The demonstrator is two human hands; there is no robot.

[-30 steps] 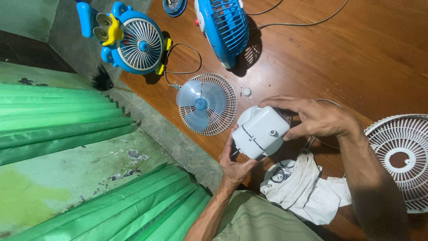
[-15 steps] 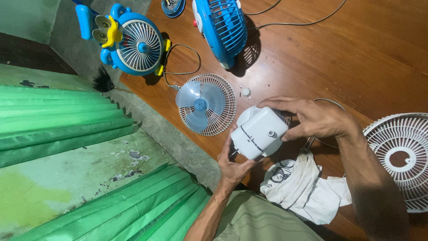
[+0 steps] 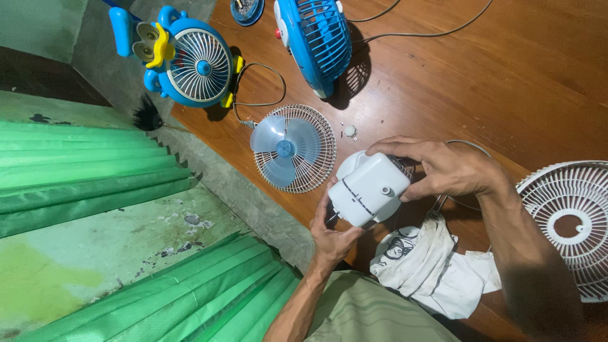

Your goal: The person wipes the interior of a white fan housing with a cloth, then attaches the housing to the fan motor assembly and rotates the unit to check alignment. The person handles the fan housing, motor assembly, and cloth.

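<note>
White motor housing [image 3: 369, 188], pale-blue blades [image 3: 283, 147], brown floor [image 3: 506, 76].

Fan motor housing [image 3: 367, 189] held above the wooden floor [image 3: 506, 76], between both hands: left hand [image 3: 330, 234] under its near end, right hand [image 3: 446, 168] on its far right side. Rag [image 3: 437, 266] on the floor just below the housing. Fan grille with blade [image 3: 292, 147] lies flat to the housing's left; a small cap [image 3: 349, 130] between them (slightly farther off). Loose grille [image 3: 573, 221] at far right. Two assembled fans behind: cartoon fan [image 3: 190, 60] left, desk fan [image 3: 315, 38] right of it.
</note>
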